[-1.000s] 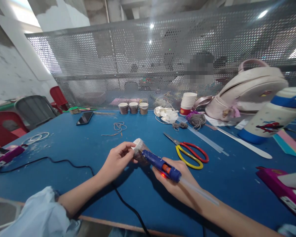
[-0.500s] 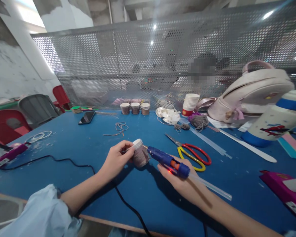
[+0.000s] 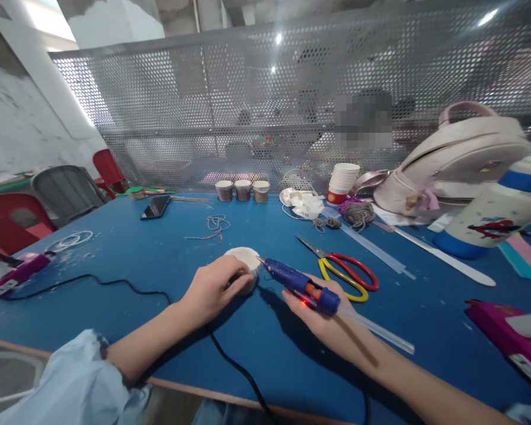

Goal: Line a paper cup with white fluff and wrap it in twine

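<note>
A small paper cup (image 3: 246, 255) stands upright at the middle of the blue table, its white mouth facing up. My left hand (image 3: 216, 287) is closed on the cup's near left side and hides much of its wall. In my right hand (image 3: 321, 307) is a blue hot glue gun (image 3: 289, 276), a red light glowing on it and a clear glue stick (image 3: 387, 332) jutting from its back. The nozzle points left and meets the cup's right rim; whether it touches, I cannot tell. Scissors (image 3: 343, 271) with red and yellow handles lie just beyond my right hand.
Three wrapped cups (image 3: 242, 190) stand at the back near a perforated metal screen (image 3: 159, 100). Grey yarn (image 3: 358, 213), stacked paper cups (image 3: 341, 180), a bag (image 3: 464, 159) and a bottle (image 3: 487, 215) occupy the right. A phone (image 3: 156, 207) lies back left; a black cord (image 3: 115, 285) crosses the table.
The cup has gone from tilted, with its grey-brown wrapped side showing, to upright with its mouth up. My left hand has shifted with it; the glue gun has barely moved.
</note>
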Motion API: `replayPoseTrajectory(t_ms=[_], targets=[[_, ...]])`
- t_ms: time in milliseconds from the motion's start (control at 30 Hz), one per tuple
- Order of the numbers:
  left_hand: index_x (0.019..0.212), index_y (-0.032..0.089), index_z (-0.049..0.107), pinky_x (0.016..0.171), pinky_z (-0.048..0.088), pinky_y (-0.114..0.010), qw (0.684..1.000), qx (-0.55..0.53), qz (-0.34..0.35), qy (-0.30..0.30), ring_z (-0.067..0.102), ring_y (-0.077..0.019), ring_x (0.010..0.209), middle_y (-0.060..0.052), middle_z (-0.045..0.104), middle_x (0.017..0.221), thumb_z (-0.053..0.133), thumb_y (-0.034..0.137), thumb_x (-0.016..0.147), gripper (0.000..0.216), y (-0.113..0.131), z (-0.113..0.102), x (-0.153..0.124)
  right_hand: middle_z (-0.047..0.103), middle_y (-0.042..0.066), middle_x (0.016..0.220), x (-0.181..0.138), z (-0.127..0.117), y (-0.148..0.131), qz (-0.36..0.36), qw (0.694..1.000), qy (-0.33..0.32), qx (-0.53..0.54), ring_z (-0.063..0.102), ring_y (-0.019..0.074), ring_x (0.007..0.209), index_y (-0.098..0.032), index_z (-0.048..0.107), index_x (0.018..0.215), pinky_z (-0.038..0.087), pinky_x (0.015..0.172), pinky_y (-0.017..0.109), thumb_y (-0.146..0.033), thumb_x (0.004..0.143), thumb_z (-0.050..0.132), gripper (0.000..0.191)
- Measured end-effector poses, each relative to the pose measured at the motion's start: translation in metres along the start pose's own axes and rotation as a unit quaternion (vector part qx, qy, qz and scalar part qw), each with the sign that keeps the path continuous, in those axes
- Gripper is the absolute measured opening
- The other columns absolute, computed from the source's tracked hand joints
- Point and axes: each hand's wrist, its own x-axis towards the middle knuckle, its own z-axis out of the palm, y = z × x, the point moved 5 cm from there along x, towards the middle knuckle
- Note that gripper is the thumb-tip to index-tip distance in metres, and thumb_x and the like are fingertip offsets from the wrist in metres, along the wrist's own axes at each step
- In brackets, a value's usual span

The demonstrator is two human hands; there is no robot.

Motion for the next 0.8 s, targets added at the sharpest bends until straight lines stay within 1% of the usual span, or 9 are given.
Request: replayPoseTrajectory(t_ms=[167, 233, 367, 500, 567, 600, 667, 733, 800], targets=[[0.081, 0.019, 0.059, 0.06, 0.04, -0.023, 1.0, 0.008, -0.014, -0.027, 0.055, -0.0135, 0.067, -0.001, 0.063, 0.077, 0.054, 0.034, 0.088, 0.017, -0.002, 0.0, -0.003, 0.046, -0.004, 0.054, 0.0, -0.001, 0.0, 0.013, 1.0, 0.007, 0.007, 0.039, 0.0115, 0.049, -0.02, 0.05, 0.064, 0.034, 0.047, 0.024, -0.035, 0.08, 0.056, 0.023], [0.082, 0.019, 0.058, 0.061, 0.04, -0.024, 0.999, 0.02, -0.007, -0.03, 0.054, -0.014, 0.068, -0.001, 0.061, 0.077, 0.055, 0.033, 0.087, 0.016, -0.002, 0.001, -0.005, 0.045, -0.004, 0.053, 0.0, -0.002, -0.003, 0.005, 1.0, 0.01, 0.004, 0.039, 0.0112, 0.049, -0.02, 0.049, 0.062, 0.033, 0.047, 0.024, -0.035, 0.08, 0.056, 0.024], [0.084, 0.019, 0.058, 0.068, 0.044, -0.028, 0.998, 0.038, 0.005, -0.043, 0.055, -0.0174, 0.078, -0.004, 0.061, 0.083, 0.058, 0.033, 0.086, 0.014, -0.002, -0.001, -0.008, 0.045, -0.004, 0.053, 0.0, -0.004, -0.006, -0.009, 1.0, 0.017, 0.003, 0.039, 0.0108, 0.049, -0.02, 0.047, 0.06, 0.033, 0.047, 0.023, -0.033, 0.08, 0.056, 0.025], [0.096, 0.019, 0.056, 0.079, 0.046, -0.034, 0.997, 0.053, -0.01, -0.047, 0.055, -0.0227, 0.094, -0.008, 0.061, 0.101, 0.065, 0.043, 0.08, 0.03, -0.001, -0.008, -0.008, 0.048, -0.003, 0.054, 0.001, -0.005, -0.005, -0.007, 1.0, 0.016, 0.003, 0.042, 0.0116, 0.051, -0.02, 0.051, 0.064, 0.036, 0.049, 0.024, -0.032, 0.08, 0.055, 0.021], [0.095, 0.02, 0.055, 0.077, 0.046, -0.032, 0.996, 0.063, -0.028, -0.054, 0.055, -0.0212, 0.091, -0.007, 0.061, 0.098, 0.056, 0.045, 0.086, 0.027, -0.001, -0.01, -0.007, 0.049, -0.003, 0.054, 0.002, -0.005, -0.004, -0.011, 1.0, 0.011, -0.001, 0.042, 0.0116, 0.051, -0.019, 0.052, 0.064, 0.036, 0.049, 0.024, -0.032, 0.081, 0.055, 0.02], [0.091, 0.02, 0.055, 0.074, 0.045, -0.031, 0.995, 0.072, -0.032, -0.057, 0.055, -0.0197, 0.087, -0.005, 0.061, 0.093, 0.049, 0.043, 0.09, 0.024, -0.001, -0.01, -0.006, 0.049, -0.003, 0.054, 0.002, -0.005, -0.004, -0.014, 1.0, 0.009, -0.002, 0.042, 0.0115, 0.05, -0.019, 0.052, 0.064, 0.035, 0.049, 0.024, -0.031, 0.081, 0.054, 0.02], [0.081, 0.02, 0.055, 0.07, 0.042, -0.029, 0.993, 0.097, -0.022, -0.059, 0.053, -0.0174, 0.079, -0.003, 0.059, 0.082, 0.036, 0.038, 0.096, 0.03, 0.0, -0.009, -0.003, 0.049, -0.003, 0.054, 0.002, -0.004, -0.004, -0.026, 1.0, 0.008, -0.005, 0.041, 0.0111, 0.05, -0.02, 0.051, 0.064, 0.034, 0.048, 0.024, -0.03, 0.081, 0.054, 0.021], [0.075, 0.019, 0.054, 0.068, 0.04, -0.028, 0.992, 0.114, 0.001, -0.052, 0.051, -0.0163, 0.074, -0.003, 0.057, 0.076, 0.033, 0.034, 0.097, 0.033, 0.0, -0.007, -0.002, 0.049, -0.003, 0.054, 0.001, -0.004, -0.005, -0.039, 0.999, 0.009, -0.01, 0.04, 0.0106, 0.049, -0.02, 0.05, 0.062, 0.033, 0.048, 0.024, -0.029, 0.081, 0.055, 0.021], [0.074, 0.019, 0.052, 0.066, 0.039, -0.027, 0.992, 0.118, 0.017, -0.05, 0.048, -0.0156, 0.07, -0.003, 0.055, 0.072, 0.035, 0.033, 0.097, 0.032, 0.0, -0.007, -0.002, 0.049, -0.004, 0.053, 0.001, -0.004, -0.007, -0.051, 0.999, 0.01, -0.016, 0.039, 0.0102, 0.049, -0.02, 0.05, 0.062, 0.032, 0.048, 0.024, -0.029, 0.081, 0.055, 0.021]])
